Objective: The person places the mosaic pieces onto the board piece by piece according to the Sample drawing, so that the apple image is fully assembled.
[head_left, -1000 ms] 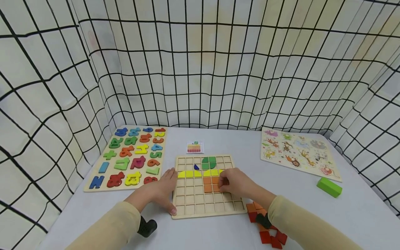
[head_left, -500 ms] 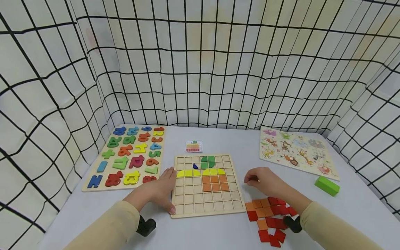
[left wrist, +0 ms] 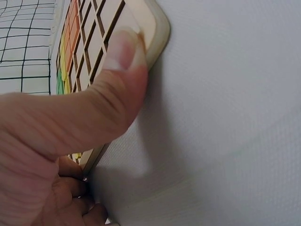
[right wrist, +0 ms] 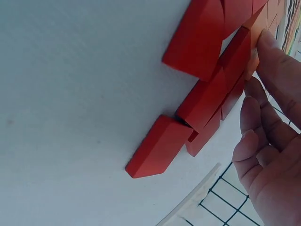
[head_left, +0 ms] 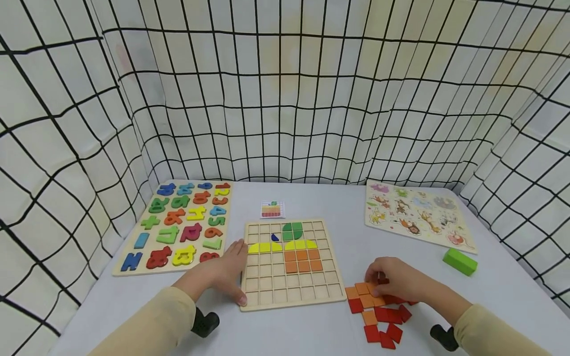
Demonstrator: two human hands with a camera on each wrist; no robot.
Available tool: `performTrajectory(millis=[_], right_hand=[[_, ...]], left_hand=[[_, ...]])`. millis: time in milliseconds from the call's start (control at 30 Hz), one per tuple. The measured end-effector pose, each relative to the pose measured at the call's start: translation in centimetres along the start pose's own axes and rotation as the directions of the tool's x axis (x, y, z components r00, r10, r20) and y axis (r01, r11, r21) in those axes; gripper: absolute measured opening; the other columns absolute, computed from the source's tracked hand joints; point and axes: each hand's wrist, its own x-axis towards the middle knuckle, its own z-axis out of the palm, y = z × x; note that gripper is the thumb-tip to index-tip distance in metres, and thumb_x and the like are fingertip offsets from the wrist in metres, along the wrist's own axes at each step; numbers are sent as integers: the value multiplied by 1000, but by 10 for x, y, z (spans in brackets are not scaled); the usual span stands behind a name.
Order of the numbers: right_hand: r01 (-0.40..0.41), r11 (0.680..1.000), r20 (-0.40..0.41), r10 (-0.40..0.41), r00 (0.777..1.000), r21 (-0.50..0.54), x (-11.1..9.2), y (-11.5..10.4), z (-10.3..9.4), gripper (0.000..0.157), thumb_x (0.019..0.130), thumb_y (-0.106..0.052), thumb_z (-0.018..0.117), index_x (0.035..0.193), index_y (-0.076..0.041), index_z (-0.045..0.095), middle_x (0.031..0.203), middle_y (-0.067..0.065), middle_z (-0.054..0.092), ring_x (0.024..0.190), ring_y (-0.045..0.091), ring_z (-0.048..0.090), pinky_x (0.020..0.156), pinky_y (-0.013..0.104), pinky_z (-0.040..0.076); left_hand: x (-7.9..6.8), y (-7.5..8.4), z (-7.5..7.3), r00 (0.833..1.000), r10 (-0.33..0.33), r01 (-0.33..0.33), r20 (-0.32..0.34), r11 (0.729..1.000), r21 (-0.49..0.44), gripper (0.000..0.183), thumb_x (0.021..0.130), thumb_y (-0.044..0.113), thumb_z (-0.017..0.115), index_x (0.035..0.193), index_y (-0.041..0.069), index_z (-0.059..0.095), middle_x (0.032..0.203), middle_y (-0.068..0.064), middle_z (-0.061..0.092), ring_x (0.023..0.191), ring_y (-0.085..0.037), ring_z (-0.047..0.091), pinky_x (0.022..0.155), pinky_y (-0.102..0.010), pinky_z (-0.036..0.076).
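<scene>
A wooden grid board [head_left: 267,284] lies mid-table. It carries a green leaf shape [head_left: 292,231], a small blue piece [head_left: 275,237], yellow pieces [head_left: 301,244] and two rows of orange squares [head_left: 303,261]. My left hand [head_left: 222,274] rests along its left edge, the thumb on the near corner in the left wrist view. To the board's right, my right hand [head_left: 401,279] is over a loose group of orange and red square tiles [head_left: 388,315]. Its thumb and fingertips pinch an orange tile [right wrist: 255,30] there; the hand partly hides the tiles behind it.
A printed pattern card [head_left: 272,209] lies beyond the grid board. At left is a letter and number puzzle [head_left: 178,227]; at back right, an animal puzzle board [head_left: 416,215] with a green block [head_left: 460,262] near it. Black netting [head_left: 285,104] encloses the table's back and sides.
My right hand left the board, where a third column of orange squares now shows, and moved right and down to the loose tiles. My left hand stayed at the board's edge.
</scene>
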Motion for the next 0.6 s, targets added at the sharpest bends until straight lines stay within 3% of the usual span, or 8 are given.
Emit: performTrajectory(millis=[400, 600], right_hand=[[23, 999, 9, -24, 1000, 48, 4, -3, -5, 23, 85, -20, 84, 90, -18, 61, 80, -6, 58, 80, 11, 54, 67, 20, 48], [89, 994, -47, -86, 995, 57, 24, -18, -7, 22, 86, -24, 83, 89, -19, 63, 80, -7, 60, 79, 10, 56, 67, 20, 50]], left_hand=[[-2, -1, 1, 1000, 1, -1, -5, 1000, -13, 126, 70, 38, 94, 157, -13, 18, 168, -31, 11, 158, -47, 7, 128, -59, 17], [-1, -1, 1, 1000, -2, 2, -10, 1000, -16, 127, 69, 38, 94, 157, -12, 18, 168, -30, 12, 158, -46, 8, 128, -58, 18]])
